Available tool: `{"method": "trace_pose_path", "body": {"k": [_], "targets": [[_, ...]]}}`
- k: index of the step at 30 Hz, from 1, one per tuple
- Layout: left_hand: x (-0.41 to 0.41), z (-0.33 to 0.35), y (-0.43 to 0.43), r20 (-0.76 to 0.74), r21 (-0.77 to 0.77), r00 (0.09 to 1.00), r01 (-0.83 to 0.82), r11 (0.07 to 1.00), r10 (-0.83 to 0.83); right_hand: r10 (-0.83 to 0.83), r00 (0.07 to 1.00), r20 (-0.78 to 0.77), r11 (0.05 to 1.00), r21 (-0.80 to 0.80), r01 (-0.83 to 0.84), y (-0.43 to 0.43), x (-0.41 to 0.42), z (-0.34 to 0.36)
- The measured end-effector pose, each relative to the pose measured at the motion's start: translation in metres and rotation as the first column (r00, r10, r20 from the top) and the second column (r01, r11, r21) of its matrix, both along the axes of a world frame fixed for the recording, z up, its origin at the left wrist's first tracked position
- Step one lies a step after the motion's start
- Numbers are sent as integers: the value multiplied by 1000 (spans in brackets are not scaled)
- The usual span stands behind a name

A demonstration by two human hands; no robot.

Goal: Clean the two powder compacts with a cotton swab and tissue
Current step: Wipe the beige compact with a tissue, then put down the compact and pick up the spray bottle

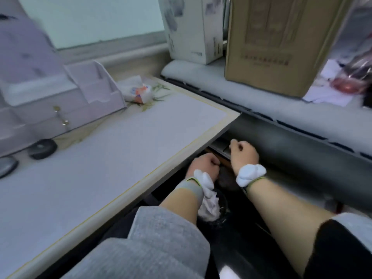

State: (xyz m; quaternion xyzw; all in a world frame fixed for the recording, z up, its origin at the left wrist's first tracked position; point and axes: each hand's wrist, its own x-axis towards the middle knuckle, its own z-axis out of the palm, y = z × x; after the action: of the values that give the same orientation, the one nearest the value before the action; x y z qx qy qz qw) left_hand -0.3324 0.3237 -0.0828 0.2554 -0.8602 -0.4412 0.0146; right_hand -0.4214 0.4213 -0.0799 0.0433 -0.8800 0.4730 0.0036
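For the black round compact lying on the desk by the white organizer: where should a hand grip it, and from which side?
Probably best to pinch the black compact across its rim, fingers coming from above on its open right side. It lies flat and low, and the white organizer stands close at its upper left.

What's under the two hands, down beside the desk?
Crumpled white tissue lies in a dark bin below the left hand and right hand. The wrists and shadow hide the rest of the bin, and whatever the curled fingers may hold.
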Motion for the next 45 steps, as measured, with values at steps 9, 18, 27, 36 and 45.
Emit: {"method": "trace_pose_path", "body": {"k": [9,18,27,36,45], "targets": [[101,121,-84,-278,-162,955,-152,975,103,272,948,-162,956,-66,-286,-79,60,119],[270,132,-210,-327,-155,734,-663,732,596,729,653,-206,677,75,-732,-249,204,141],[398,81,-271,-241,-267,497,-860,436,833,930,309,-197,353,252,-901,-360,322,117],[450,65,-341,-312,-444,434,-853,274,845,946,262,-193,307,269,-913,-447,358,92],[421,51,-361,-160,-561,474,-765,315,866,952,201,-229,303,641,-705,-464,353,69]]}}
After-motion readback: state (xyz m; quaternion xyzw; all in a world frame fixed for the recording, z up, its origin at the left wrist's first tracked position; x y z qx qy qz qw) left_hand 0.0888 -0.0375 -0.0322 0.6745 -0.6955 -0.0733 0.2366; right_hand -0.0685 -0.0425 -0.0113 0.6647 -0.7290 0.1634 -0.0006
